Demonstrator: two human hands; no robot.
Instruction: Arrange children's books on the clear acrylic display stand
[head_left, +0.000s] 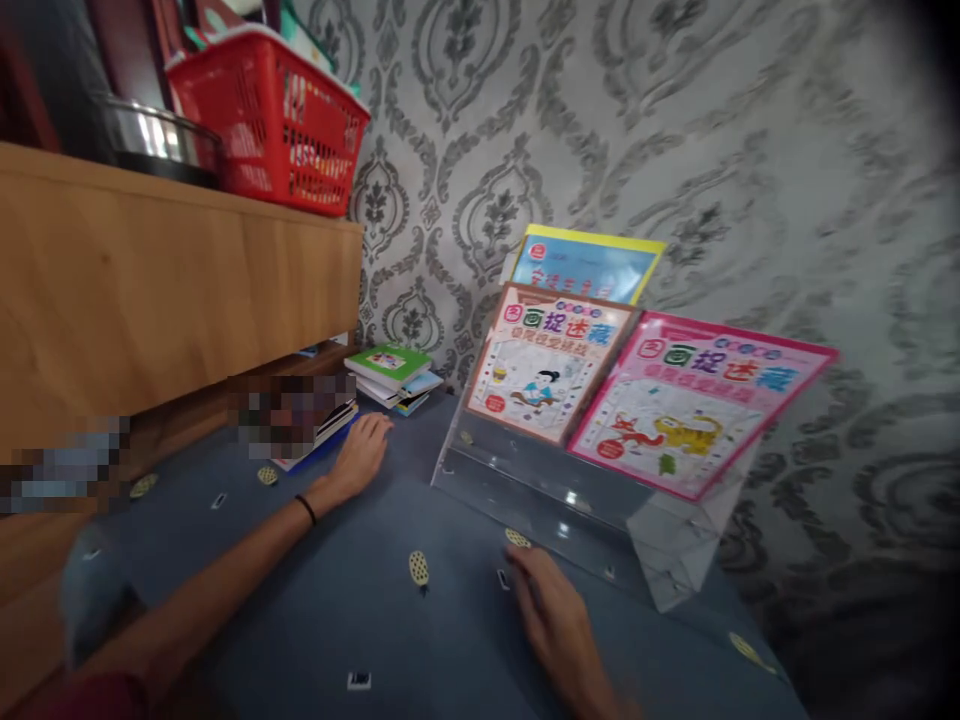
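Note:
My left hand [365, 452], with a dark band at its wrist, rests beside a stack of books [341, 420] whose covers are partly blurred out. Its fingers are stretched out past the stack's corner; I cannot tell whether they touch it. Over the blue cloth, in front of a clear acrylic book stand [540, 490], is my right hand [553, 610], its fingers loosely bent and nothing seen in them. The stand holds a brown-bordered picture book [551, 365] and a pink-bordered picture book [697, 405] side by side. Behind them stands a blue-and-yellow book [585, 265].
A smaller pile of books [390, 367], green cover on top, lies against the patterned wall [480, 150]. On the wooden cabinet [180, 270] at left are a red plastic basket [281, 125] and a metal pot [161, 140]. Blue cloth [300, 620] with pineapple prints covers the surface.

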